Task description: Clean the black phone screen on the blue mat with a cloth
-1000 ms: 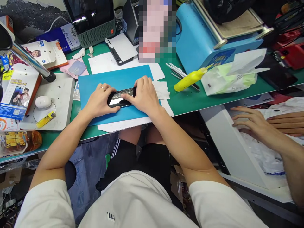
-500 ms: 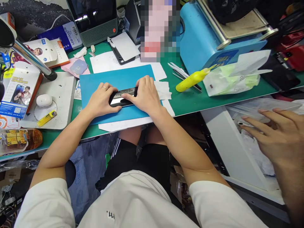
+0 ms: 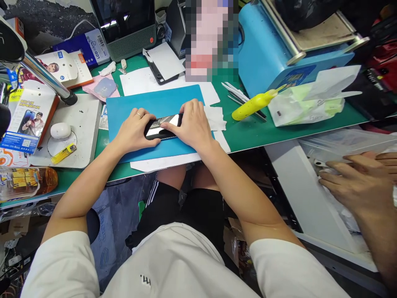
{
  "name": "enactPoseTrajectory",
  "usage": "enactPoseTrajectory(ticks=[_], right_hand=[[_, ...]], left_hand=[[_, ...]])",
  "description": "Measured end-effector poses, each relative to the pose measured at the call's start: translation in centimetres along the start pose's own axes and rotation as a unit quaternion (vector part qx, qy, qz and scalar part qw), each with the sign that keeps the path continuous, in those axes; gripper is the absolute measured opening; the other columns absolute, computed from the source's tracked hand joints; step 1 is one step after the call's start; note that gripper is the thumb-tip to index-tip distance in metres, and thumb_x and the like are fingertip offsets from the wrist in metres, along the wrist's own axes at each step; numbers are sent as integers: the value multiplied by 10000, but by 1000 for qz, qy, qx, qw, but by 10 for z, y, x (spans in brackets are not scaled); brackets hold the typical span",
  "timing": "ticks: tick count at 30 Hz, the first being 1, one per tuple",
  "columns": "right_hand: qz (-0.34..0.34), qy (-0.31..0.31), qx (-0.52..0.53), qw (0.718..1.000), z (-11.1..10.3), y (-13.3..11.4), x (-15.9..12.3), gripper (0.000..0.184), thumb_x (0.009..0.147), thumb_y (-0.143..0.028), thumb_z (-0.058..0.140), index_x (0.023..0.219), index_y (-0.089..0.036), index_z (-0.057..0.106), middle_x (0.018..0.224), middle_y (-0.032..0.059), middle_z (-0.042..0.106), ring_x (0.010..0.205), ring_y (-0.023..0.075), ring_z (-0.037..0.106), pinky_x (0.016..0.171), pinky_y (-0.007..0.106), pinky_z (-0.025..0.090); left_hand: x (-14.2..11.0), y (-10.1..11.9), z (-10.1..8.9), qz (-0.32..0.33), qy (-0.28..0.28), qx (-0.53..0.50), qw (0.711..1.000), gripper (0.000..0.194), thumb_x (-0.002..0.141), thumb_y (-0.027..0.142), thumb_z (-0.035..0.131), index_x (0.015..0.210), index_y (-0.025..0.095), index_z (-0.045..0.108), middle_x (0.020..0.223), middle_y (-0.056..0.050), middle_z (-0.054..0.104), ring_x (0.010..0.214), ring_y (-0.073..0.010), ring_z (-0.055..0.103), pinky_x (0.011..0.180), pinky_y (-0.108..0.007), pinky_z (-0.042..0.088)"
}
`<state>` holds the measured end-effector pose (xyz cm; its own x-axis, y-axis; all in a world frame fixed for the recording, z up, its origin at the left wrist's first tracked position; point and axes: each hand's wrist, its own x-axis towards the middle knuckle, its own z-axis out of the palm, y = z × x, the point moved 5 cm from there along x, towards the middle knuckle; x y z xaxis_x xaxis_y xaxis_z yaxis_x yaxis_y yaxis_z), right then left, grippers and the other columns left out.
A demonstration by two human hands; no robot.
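A black smartphone (image 3: 164, 127) with a glossy, reflecting screen lies sideways over a blue mat (image 3: 149, 98) on the green workbench. Its left end is gripped by my left hand (image 3: 135, 129), thumb at the near edge and fingers at the far edge. My right hand (image 3: 194, 125) grips the right end, its thumb lying across the screen. Beneath the mat, white paper sheets (image 3: 161, 162) stick out. The phone's underside is hidden.
To the right lie a yellow squeeze bottle (image 3: 256, 104), a tissue pack (image 3: 305, 105) and a blue machine (image 3: 263, 49). Leftward are a grey plate (image 3: 82, 136), a yellow lighter (image 3: 63, 154) and boxes (image 3: 29, 118). Another person's hand (image 3: 356, 182) is over an open drawer (image 3: 304, 186).
The other person's hand has curled and moved lower into the drawer, and more fingers show at the right edge. My hands keep their grip on the smartphone. The view has shifted slightly.
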<state>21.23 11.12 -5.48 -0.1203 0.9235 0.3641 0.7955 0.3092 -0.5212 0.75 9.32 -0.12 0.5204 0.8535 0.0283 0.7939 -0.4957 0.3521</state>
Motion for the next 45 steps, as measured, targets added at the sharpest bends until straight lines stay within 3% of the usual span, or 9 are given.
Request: enactPoseTrajectory(ticks=[8,14,28,45], right_hand=[[-6,-6,14,1000,-2,-1,-1,860,831,-1014,480,1121,-209,571,1191,211,634,1224,442,598,1045,721,525],[-19,18,3,1000,-2,0,-2,847,808,-1026,479,1100,-235,559,1157,175,636,1157,405,621,1051,689,534],[-6,0,-1,1000,-1,-1,0,917,799,-1046,421,1118,-202,586,1170,222,640,1186,440,599,1048,710,515],[-24,2,-28,999,-2,-7,2,910,849,-1022,413,1142,-181,600,1126,193,630,1082,398,612,1004,662,541]], left_hand=[[-1,1,-1,3,-2,-3,1000,643,814,514,827,1351,206,654,1335,-163,660,1258,-417,599,1071,-585,541],[-1,0,-1,8,-2,-3,1000,653,817,528,823,1360,206,655,1335,-160,658,1260,-420,600,1069,-586,541],[-3,2,-4,20,3,6,1000,642,839,538,811,1353,188,653,1344,-168,660,1250,-406,600,1091,-572,534],[-3,0,-4,19,12,32,999,640,834,503,841,1357,177,665,1287,-154,672,1183,-385,607,1066,-566,542]])
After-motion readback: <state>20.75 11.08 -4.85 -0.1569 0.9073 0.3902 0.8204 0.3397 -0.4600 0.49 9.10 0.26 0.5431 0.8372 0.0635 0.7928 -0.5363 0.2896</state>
